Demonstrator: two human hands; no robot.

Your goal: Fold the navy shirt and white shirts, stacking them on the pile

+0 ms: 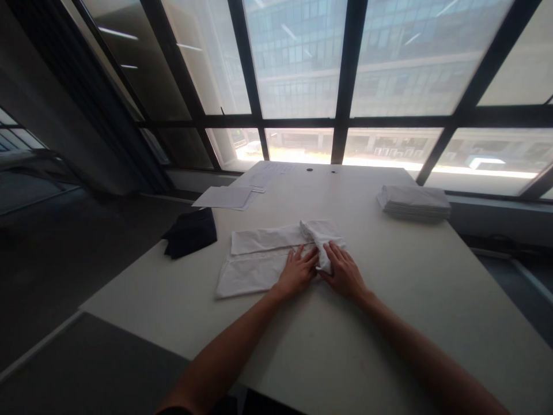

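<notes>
A white piece of cloth [254, 271], possibly a garment, lies on the table in front of me, folded in lengthwise layers. Its right end is turned over into a thick, crumpled fold [322, 236]. My left hand [299, 270] rests on the cloth just left of that fold, its fingers stretched out towards it. On the near right part of the fold lies my right hand [344, 271], palm down with the fingers extended. The fingertips of both hands come close together at the fold's near edge, and what is under them is hidden.
The white table [367, 357] stands before large windows. A stack of folded white cloth [415, 203] sits at its back right. Dark folded cloth [192, 232] lies at the left edge, with paper sheets [227, 197] behind it.
</notes>
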